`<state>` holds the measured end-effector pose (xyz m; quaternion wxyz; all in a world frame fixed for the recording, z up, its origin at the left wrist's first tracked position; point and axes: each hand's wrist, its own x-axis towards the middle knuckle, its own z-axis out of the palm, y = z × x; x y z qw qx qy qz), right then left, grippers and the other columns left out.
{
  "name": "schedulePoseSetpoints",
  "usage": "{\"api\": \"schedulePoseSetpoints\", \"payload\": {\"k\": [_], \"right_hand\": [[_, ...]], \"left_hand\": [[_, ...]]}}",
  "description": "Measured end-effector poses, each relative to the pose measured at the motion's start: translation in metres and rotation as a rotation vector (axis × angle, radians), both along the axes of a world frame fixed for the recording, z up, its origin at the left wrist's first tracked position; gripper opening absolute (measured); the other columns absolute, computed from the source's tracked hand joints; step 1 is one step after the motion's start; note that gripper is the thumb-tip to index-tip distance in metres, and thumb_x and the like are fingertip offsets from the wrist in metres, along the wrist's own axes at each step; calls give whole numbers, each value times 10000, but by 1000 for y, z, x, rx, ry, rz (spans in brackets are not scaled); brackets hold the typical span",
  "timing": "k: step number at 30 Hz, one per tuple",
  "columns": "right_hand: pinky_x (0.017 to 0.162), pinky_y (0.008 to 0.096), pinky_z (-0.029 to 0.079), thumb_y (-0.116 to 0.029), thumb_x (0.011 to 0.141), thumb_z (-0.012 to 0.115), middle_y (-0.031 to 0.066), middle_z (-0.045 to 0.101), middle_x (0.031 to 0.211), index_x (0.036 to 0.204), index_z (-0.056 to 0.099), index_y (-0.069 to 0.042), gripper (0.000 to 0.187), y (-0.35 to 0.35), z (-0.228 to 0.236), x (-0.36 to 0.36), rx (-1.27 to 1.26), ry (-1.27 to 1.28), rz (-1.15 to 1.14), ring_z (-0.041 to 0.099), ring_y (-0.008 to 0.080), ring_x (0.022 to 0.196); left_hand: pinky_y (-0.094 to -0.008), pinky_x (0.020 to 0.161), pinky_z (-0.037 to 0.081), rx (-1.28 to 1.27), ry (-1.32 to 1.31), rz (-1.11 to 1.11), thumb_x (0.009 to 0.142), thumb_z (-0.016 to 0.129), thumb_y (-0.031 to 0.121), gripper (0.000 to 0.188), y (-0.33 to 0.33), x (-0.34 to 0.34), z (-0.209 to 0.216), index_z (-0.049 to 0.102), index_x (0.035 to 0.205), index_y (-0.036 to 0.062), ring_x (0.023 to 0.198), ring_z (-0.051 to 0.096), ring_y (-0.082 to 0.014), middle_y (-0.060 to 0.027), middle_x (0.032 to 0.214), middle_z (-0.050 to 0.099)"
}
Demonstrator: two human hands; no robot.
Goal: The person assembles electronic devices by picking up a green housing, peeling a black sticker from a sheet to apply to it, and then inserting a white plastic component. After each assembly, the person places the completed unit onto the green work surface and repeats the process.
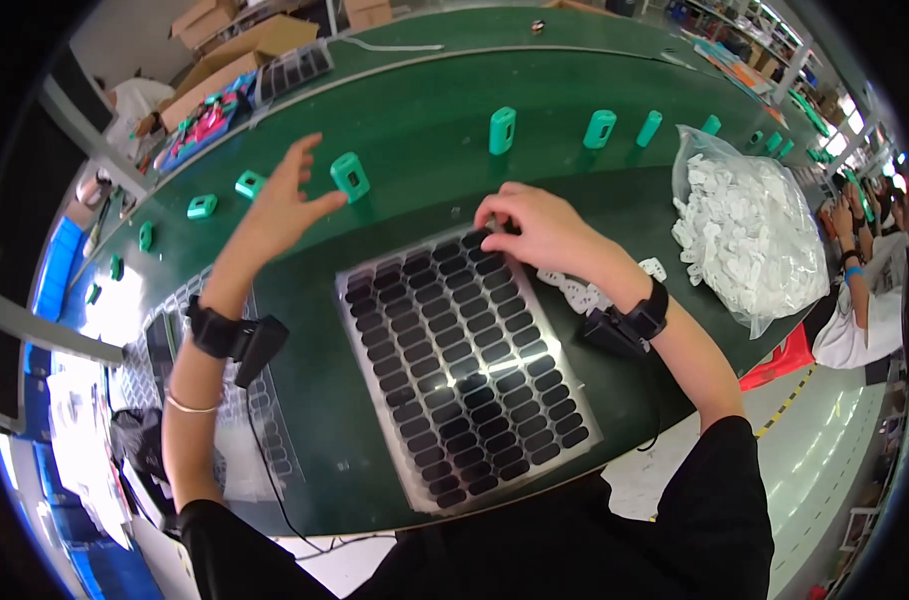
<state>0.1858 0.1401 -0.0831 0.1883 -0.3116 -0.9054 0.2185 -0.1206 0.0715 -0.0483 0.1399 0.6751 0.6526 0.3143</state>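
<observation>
Presently, the left hand [280,207] spreads wide, a green case [350,178] at its two o'clock; the right hand [542,228] curls narrowly at the sticker sheet [466,372]'s one o'clock, holding what I cannot tell.

Left hand [280,207] spread, right hand [542,229] curled

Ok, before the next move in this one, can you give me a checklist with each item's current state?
1. Left hand empty: ok, fingers spread beside a green device.
2. Left hand clear of that device: cannot tell; the thumb tip is very close.
3. Right hand at the sheet of black rounded pieces: ok, at its far right corner.
4. Black piece pinched in the right hand: cannot tell.
5. All white parts inside the clear bag: not ok, some loose white parts lie near the right wrist.
</observation>
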Motion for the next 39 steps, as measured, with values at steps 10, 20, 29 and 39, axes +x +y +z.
{"api": "schedulePoseSetpoints", "payload": {"k": [10, 20, 29, 39], "right_hand": [[578, 441, 494, -172, 554, 642, 126, 620, 693, 740, 645, -86, 205, 5, -21, -21, 175, -55, 29, 624, 333, 751], [587, 406, 501, -82, 579, 668, 145, 616, 713, 646, 634, -19, 97, -14, -31, -24, 373, 155, -89, 629, 321, 690], [595, 399, 487, -47, 620, 672, 122, 594, 743, 820, 580, -1, 224, -11, -12, -29, 131, -176, 1, 622, 303, 721], [589, 399, 470, -33, 690, 654, 116, 588, 748, 832, 542, -14, 182, -53, 14, -15, 145, 337, 50, 607, 321, 705]], "left_hand": [[-306, 951, 403, 53, -401, -18, 809, 609, -16, 501, 79, -44, -121, 443, 1280, -55, 1089, 539, -204, -119, 1181, 560], [-248, 826, 433, -202, -605, -132, 874, 579, 70, 397, -23, 52, -32, 478, 1248, -15, 972, 531, -114, -53, 1073, 558], [-214, 613, 419, -35, -617, -103, 902, 530, 111, 354, -53, 99, -67, 430, 1231, 27, 805, 496, -75, -31, 991, 530], [-201, 629, 399, 64, -942, -29, 944, 485, 160, 262, -55, 94, -66, 452, 1187, 68, 817, 503, -82, -39, 1023, 524]]}}
